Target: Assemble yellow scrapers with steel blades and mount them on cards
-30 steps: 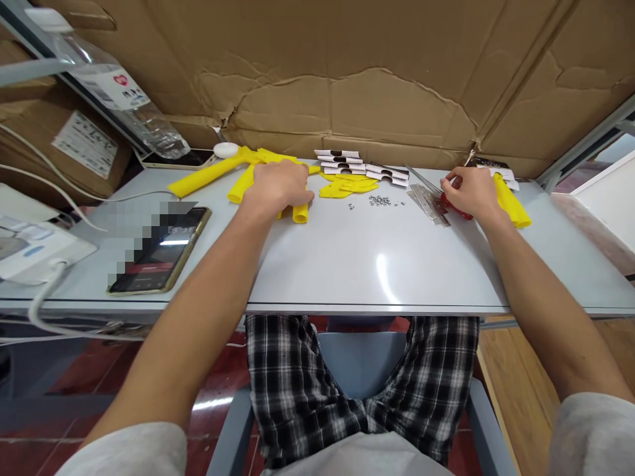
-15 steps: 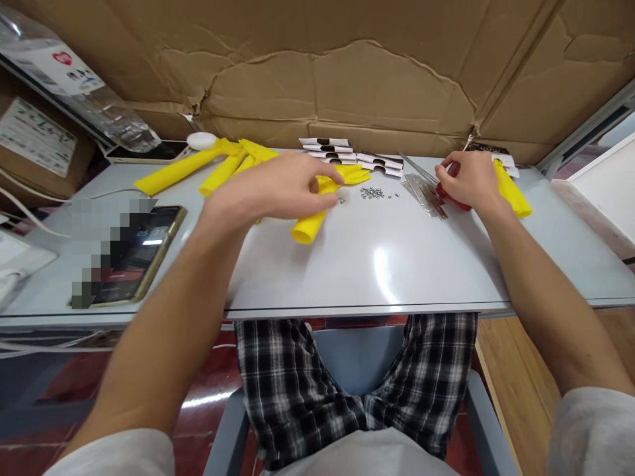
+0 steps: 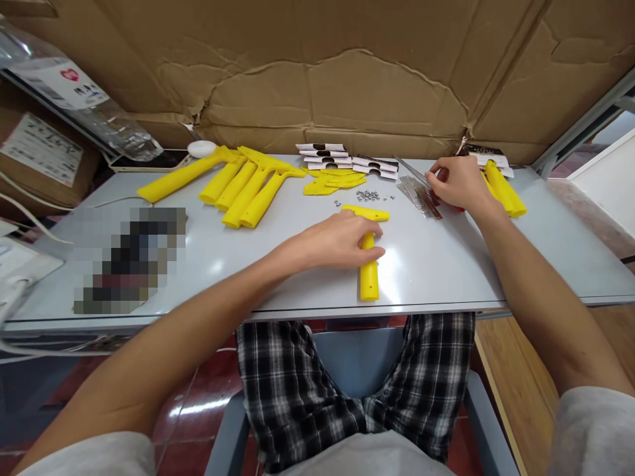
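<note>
My left hand [image 3: 342, 239] is closed around the stem of a yellow plastic T-shaped handle [image 3: 370, 281], its crosspiece pointing away from me. The handle is low over the table or resting on it; I cannot tell which. My right hand [image 3: 459, 182] has its fingers curled over a tool with a thin metal shaft [image 3: 411, 169] and a red grip, mostly hidden under the palm. Whether the fingers grip it is unclear. Beside that hand lie flat, clear-looking strips [image 3: 419, 196]. Small metal fasteners [image 3: 368, 196] are heaped between the hands.
More yellow handles [image 3: 253, 188] lie at the left, and others [image 3: 505, 188] at the right. Flat yellow pieces [image 3: 335, 181] sit near folded black-and-white cards [image 3: 325, 158]. A blurred-out phone [image 3: 133, 264] is at the left, a plastic bottle [image 3: 84, 92] above it. Cardboard [image 3: 317, 79] stands behind.
My left hand has moved right and nearer to me, bringing a yellow handle away from beside the flat yellow pieces. My right hand has stayed almost in place by the red-gripped tool.
</note>
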The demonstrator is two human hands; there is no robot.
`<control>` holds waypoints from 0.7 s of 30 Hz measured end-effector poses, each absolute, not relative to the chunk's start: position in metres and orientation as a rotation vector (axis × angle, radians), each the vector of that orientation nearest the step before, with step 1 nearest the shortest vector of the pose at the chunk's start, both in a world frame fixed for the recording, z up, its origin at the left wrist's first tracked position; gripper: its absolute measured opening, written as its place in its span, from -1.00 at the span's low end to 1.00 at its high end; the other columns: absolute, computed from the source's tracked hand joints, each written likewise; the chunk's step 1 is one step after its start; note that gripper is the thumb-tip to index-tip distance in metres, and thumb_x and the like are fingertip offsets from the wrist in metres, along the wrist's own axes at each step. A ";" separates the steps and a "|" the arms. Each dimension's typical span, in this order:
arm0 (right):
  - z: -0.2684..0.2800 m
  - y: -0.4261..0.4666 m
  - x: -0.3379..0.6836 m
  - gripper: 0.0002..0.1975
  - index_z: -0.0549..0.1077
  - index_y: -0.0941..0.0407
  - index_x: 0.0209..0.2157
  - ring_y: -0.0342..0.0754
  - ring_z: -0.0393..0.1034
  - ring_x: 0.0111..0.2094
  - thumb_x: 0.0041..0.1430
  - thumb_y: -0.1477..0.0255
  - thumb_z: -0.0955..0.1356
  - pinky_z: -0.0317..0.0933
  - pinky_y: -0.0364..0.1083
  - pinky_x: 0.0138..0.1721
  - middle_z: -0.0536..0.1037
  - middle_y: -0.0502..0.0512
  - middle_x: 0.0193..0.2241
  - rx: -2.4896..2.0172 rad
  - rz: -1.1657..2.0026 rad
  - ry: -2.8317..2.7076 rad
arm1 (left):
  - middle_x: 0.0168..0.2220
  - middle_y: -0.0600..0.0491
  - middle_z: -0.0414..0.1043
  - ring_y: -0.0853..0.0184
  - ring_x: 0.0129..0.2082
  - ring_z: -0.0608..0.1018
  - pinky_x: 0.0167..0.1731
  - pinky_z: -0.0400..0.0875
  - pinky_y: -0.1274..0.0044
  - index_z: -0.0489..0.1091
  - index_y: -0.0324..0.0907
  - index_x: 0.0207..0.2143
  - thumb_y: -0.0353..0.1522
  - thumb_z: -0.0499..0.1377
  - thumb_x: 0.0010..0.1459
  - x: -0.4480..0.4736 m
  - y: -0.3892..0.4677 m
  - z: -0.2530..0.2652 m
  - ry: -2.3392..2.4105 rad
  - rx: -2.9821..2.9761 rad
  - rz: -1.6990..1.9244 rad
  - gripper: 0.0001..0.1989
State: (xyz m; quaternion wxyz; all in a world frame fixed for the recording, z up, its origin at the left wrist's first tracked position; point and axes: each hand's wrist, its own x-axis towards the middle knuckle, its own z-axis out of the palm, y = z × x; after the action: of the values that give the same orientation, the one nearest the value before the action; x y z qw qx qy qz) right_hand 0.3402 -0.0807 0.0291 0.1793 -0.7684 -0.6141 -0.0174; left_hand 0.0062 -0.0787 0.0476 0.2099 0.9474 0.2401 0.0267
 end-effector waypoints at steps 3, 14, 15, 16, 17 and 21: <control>0.028 -0.080 0.341 -0.54 0.72 0.07 -0.04 0.15 0.62 -0.11 0.42 0.05 0.33 0.46 0.17 0.20 0.73 0.25 -0.16 -2.163 -0.056 -1.742 | -0.38 0.04 0.65 0.13 -0.30 0.65 -0.09 0.48 0.33 0.69 -0.09 0.22 -0.04 0.30 0.42 -0.003 -0.053 0.053 0.744 2.437 0.291 -0.51; 0.021 -0.074 0.370 -0.63 0.72 0.02 0.05 0.11 0.58 -0.06 0.41 0.15 0.40 0.49 0.15 0.22 0.73 0.15 -0.05 -2.318 0.120 -1.830 | -0.33 0.01 0.62 0.18 -0.17 0.64 0.16 0.60 0.26 0.60 -0.10 -0.21 -0.10 0.39 0.45 -0.050 0.084 0.016 1.067 1.929 1.127 -0.72; 0.021 -0.074 0.372 -0.62 0.72 0.02 0.07 0.11 0.57 -0.06 0.40 0.13 0.41 0.51 0.13 0.19 0.73 0.16 -0.03 -2.321 0.146 -1.828 | -0.27 -0.02 0.66 0.16 -0.15 0.67 0.09 0.64 0.27 0.61 -0.10 -0.19 -0.08 0.40 0.43 -0.046 0.088 0.006 1.027 1.914 1.118 -0.71; 0.020 -0.073 0.373 -0.60 0.72 0.03 0.08 0.11 0.57 -0.05 0.40 0.11 0.42 0.52 0.11 0.16 0.73 0.17 0.00 -2.321 0.158 -1.820 | -0.23 -0.05 0.67 0.14 -0.14 0.69 0.03 0.67 0.27 0.61 -0.10 -0.20 -0.06 0.41 0.41 -0.041 0.091 -0.003 0.998 1.893 1.126 -0.70; 0.020 -0.072 0.375 -0.58 0.72 0.03 0.10 0.11 0.56 -0.04 0.39 0.10 0.43 0.52 0.11 0.15 0.73 0.18 0.02 -2.326 0.167 -1.814 | -0.22 -0.07 0.68 0.13 -0.13 0.71 -0.01 0.69 0.28 0.61 -0.10 -0.20 -0.03 0.41 0.39 -0.036 0.094 -0.011 0.982 1.870 1.152 -0.67; 0.019 -0.068 0.378 -0.57 0.72 0.03 0.12 0.14 0.57 0.01 0.38 0.11 0.43 0.49 0.15 0.25 0.72 0.19 0.00 -2.353 0.149 -1.823 | -0.23 -0.05 0.66 0.14 -0.13 0.71 0.02 0.69 0.27 0.61 -0.06 -0.23 0.05 0.38 0.36 -0.028 0.106 -0.036 0.968 1.905 1.259 -0.62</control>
State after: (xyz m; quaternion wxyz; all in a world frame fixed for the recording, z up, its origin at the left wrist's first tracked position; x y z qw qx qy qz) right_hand 0.3780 -0.0684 0.0186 0.0804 -0.7870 -0.6097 0.0498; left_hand -0.0280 0.1058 -0.0359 0.3247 0.7264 0.3692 0.4802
